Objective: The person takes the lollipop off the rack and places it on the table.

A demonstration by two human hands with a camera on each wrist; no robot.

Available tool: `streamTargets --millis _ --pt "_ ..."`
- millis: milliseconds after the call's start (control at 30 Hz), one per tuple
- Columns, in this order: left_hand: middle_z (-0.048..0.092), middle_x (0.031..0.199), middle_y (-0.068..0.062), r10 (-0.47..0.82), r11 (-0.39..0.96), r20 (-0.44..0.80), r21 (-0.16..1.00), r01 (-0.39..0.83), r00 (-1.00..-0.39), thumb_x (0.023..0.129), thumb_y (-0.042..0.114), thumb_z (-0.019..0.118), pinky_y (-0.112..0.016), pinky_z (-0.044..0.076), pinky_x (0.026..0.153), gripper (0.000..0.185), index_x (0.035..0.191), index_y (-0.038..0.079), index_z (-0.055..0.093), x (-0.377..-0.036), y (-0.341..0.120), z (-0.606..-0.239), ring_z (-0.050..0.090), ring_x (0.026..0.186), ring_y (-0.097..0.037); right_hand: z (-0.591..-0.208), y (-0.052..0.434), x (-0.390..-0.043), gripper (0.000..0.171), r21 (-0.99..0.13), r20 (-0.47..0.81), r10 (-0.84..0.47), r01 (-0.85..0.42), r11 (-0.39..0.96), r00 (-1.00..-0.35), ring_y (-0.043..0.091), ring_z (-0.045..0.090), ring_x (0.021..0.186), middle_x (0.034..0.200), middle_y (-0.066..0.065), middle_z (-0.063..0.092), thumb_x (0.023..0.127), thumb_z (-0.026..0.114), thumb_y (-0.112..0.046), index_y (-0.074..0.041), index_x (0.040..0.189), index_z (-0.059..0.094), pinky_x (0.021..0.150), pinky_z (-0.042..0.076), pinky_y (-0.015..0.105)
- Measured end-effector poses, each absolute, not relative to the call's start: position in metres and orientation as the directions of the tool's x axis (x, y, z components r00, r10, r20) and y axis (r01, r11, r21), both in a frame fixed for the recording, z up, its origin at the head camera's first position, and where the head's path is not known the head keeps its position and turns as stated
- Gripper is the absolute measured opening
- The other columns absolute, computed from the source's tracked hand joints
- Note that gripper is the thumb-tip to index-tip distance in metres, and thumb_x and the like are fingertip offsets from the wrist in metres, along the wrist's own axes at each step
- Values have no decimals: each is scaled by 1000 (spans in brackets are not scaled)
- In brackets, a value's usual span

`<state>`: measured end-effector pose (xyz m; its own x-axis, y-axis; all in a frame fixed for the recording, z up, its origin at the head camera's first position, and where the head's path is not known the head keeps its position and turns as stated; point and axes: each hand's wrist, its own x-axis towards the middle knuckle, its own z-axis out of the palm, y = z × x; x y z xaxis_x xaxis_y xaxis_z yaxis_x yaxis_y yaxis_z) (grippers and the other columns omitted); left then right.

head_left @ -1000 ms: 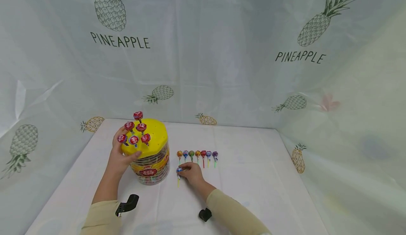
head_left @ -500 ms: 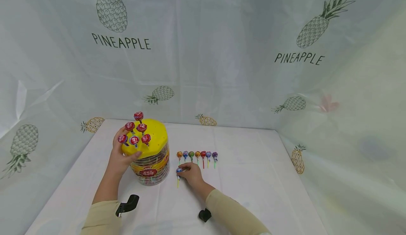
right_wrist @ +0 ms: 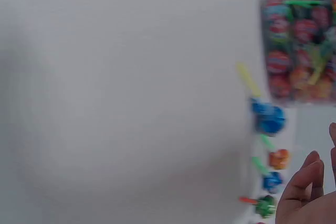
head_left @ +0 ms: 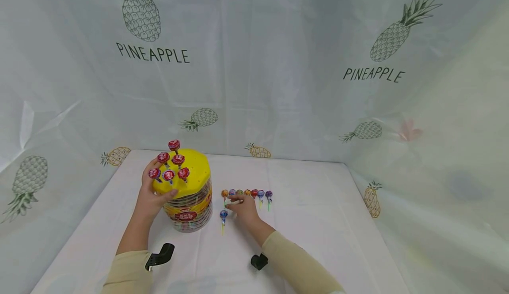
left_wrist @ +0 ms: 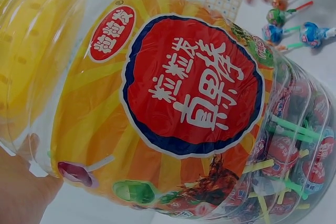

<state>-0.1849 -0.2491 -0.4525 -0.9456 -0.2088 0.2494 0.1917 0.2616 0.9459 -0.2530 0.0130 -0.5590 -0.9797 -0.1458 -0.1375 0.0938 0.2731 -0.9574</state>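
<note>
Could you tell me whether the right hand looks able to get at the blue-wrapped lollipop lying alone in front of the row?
Probably yes: the right hand lies just beside the blue-wrapped lollipop, with nothing between them.

the backdrop cloth [head_left: 254,64] reads "pineapple" twice; the lollipop tub [left_wrist: 173,103] label carries chinese characters, red oval "粒粒发".
</note>
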Motion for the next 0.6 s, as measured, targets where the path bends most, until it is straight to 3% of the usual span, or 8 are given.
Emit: streamTargets --millis 167,367,600 --pt "10 160 0 -208 260 241 948 184 -948 85 16 77 -61 22 111 92 155 31 21 -185 -250 -452 16 144 -33 -517 10 -255 23 -973 -98 -118 70 221 -988 15 55 77 105 3 67 84 78 -15 -14 106 75 63 50 27" --pt "8 160 0 -220 256 230 951 171 -948 85 18 77 -62 18 112 89 155 31 23 -184 -248 -451 12 145 -35 -465 -2 -246 21 -995 25 -173 -40 87 -985 18 59 79 104 4 67 82 80 -14 -17 102 76 73 56 38" --pt "7 160 0 -225 295 255 938 183 -941 85 17 77 -63 21 111 83 153 24 30 -180 -246 -451 12 145 -35 -424 -16 -231 24 -980 194 -303 -201 -8 -933 18 60 85 108 5 66 83 79 -10 -15 106 75 66 53 23"
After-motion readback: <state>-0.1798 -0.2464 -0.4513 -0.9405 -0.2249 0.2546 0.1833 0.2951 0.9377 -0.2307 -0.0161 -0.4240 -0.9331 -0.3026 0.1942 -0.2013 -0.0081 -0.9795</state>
